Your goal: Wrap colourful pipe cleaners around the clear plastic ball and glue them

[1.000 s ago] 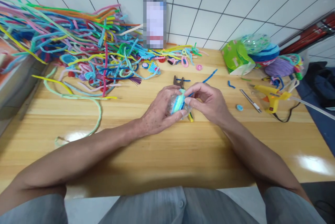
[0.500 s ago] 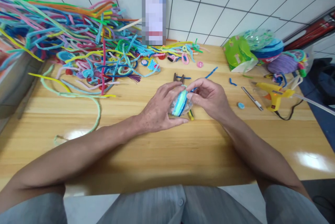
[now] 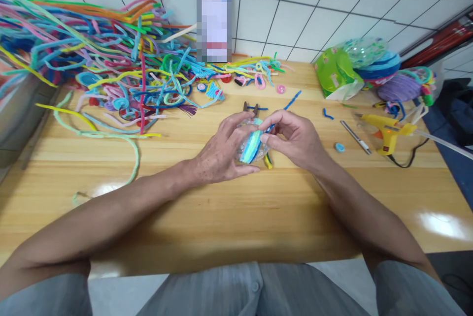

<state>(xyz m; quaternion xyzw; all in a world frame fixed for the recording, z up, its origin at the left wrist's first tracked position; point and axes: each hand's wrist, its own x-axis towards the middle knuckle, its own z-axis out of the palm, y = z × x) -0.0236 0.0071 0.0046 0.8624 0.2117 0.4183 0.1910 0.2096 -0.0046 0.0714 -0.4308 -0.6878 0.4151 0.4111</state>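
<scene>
My left hand (image 3: 221,153) is curled round the left side of a clear plastic ball (image 3: 242,148), thumb low and fingers over the top. Light blue, pale green and dark blue pipe cleaner stripes (image 3: 252,144) run across the ball. At its upper right edge my right hand (image 3: 297,141) pinches a dark blue pipe cleaner (image 3: 271,128) between thumb and forefinger. Beyond that hand a blue length (image 3: 293,100) sticks out; whether both are one piece is hidden. Behind the ball lie pliers with dark jaws (image 3: 254,109) and a yellow handle end (image 3: 268,160).
A big heap of coloured pipe cleaners (image 3: 111,60) covers the back left. A phone (image 3: 215,20) leans on the tiled wall. To the right are a yellow glue gun (image 3: 388,131), a pen-like tool (image 3: 355,137), a blue disc (image 3: 339,147) and a green tissue pack (image 3: 334,72).
Both hands keep their grip. The ball has turned or shifted slightly left, so its stripes show more broadly. The whole view has moved a little.
</scene>
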